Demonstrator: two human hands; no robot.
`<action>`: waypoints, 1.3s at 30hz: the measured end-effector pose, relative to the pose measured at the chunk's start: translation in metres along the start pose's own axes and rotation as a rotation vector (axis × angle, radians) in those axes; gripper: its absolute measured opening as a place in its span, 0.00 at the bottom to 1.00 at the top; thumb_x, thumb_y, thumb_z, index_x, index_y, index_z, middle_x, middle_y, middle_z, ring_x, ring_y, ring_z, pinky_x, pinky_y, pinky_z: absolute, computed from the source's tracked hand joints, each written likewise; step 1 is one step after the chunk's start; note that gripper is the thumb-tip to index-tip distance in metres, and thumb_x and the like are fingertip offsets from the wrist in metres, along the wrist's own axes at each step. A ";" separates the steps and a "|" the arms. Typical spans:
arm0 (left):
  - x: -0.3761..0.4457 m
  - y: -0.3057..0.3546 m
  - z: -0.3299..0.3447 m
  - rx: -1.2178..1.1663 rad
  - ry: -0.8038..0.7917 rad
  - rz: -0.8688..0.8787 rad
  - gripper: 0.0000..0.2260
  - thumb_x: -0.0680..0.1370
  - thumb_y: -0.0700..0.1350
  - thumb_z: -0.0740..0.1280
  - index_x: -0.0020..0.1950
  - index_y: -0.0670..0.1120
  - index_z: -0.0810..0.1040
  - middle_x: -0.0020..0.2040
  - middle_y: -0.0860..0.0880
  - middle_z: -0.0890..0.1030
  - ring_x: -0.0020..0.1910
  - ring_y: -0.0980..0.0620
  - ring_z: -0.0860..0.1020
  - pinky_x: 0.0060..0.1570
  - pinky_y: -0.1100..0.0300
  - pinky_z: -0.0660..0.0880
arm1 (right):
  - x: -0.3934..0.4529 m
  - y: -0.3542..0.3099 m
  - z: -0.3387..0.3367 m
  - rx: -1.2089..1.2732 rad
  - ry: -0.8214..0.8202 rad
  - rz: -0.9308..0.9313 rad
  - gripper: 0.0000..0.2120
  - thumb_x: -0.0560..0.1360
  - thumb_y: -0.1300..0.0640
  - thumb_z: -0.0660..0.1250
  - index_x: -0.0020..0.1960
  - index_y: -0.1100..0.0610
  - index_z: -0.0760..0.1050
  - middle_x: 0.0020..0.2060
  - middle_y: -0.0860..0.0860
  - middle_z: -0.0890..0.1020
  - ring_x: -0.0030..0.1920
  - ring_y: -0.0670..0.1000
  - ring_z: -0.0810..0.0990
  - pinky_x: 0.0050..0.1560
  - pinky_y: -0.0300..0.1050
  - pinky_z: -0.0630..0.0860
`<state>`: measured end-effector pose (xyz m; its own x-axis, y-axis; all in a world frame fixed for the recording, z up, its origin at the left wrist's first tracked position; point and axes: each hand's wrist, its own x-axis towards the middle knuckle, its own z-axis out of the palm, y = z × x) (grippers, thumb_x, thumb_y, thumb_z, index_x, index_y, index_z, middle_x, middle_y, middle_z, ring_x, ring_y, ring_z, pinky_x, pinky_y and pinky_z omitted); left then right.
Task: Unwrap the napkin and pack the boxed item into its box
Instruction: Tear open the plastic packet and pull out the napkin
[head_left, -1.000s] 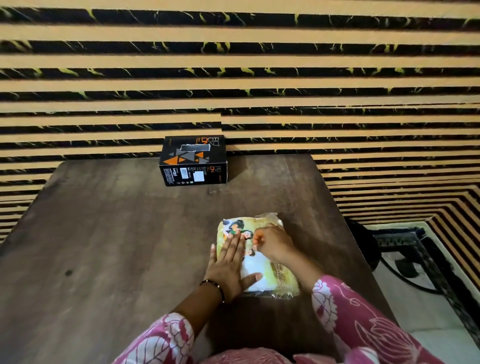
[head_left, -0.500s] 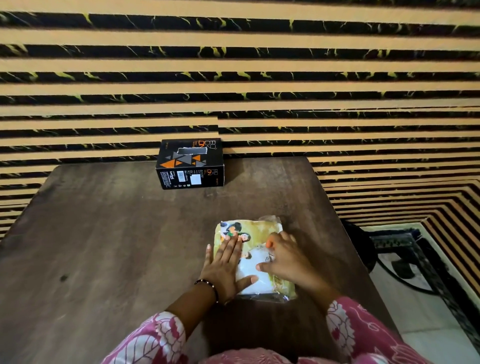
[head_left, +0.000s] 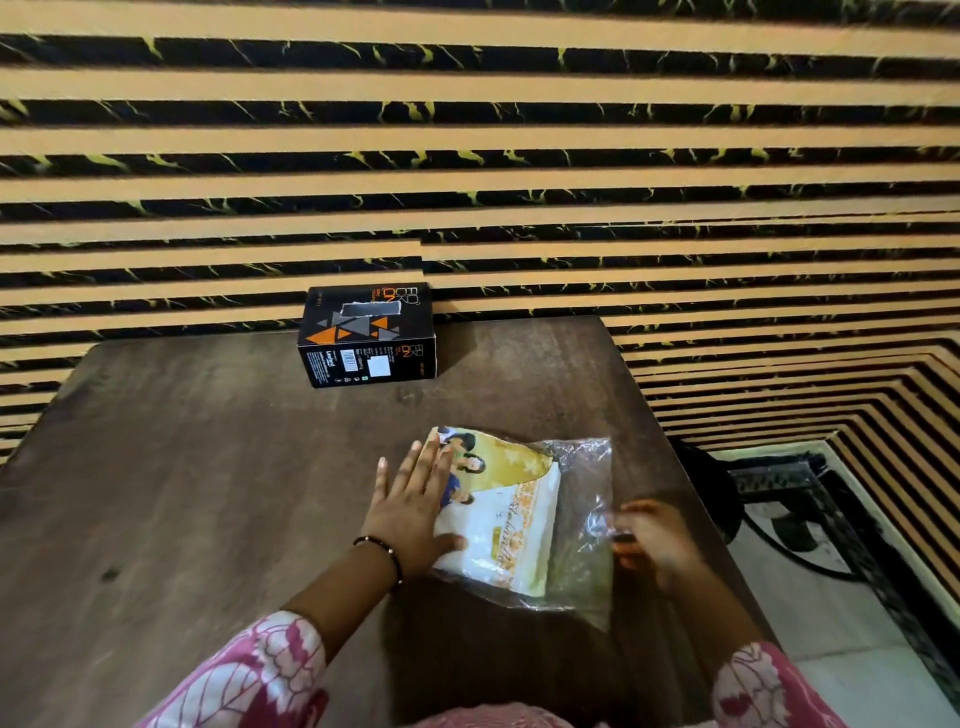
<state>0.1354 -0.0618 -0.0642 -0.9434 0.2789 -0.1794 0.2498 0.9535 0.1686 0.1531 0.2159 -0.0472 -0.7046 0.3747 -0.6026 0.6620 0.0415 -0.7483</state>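
Right hand (head_left: 647, 540), blurred, now pulls wrapper (head_left: 582, 499) toward 3 o'clock off napkin pack (head_left: 511, 519); grip unclear. Left hand (head_left: 410, 499) presses flat. Unwrapping underway; box (head_left: 369, 335) untouched.

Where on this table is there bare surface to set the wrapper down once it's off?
Bare wood runs across the table left of the left hand, and between the black box and the napkin pack. The near right is crowded: the clear wrapper and right hand reach almost to the table's right edge.

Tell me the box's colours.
Black box with orange and grey triangles, head view.
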 end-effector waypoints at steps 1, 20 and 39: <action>-0.001 0.005 -0.004 -0.022 0.016 -0.009 0.46 0.73 0.66 0.58 0.70 0.47 0.27 0.71 0.51 0.29 0.73 0.50 0.31 0.70 0.44 0.32 | -0.001 0.003 0.001 -0.069 0.058 -0.053 0.18 0.64 0.64 0.75 0.51 0.59 0.73 0.39 0.56 0.79 0.35 0.54 0.76 0.35 0.44 0.72; -0.008 0.032 -0.021 -0.080 -0.091 0.106 0.34 0.76 0.62 0.57 0.77 0.51 0.51 0.79 0.49 0.45 0.77 0.49 0.43 0.71 0.41 0.34 | -0.032 0.029 0.035 -0.317 0.041 -0.560 0.22 0.67 0.61 0.75 0.54 0.53 0.67 0.42 0.49 0.79 0.42 0.49 0.80 0.44 0.40 0.77; -0.017 0.056 -0.061 -0.158 -0.046 0.389 0.28 0.72 0.63 0.52 0.68 0.53 0.70 0.70 0.53 0.72 0.74 0.56 0.59 0.73 0.46 0.45 | -0.036 0.039 0.048 -0.982 -0.089 -0.697 0.13 0.74 0.49 0.59 0.51 0.54 0.78 0.48 0.52 0.83 0.49 0.54 0.81 0.52 0.46 0.76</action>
<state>0.1523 -0.0200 0.0071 -0.7736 0.6231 -0.1156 0.5457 0.7477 0.3783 0.1917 0.1600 -0.0681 -0.9773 -0.0723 -0.1992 0.0170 0.9103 -0.4136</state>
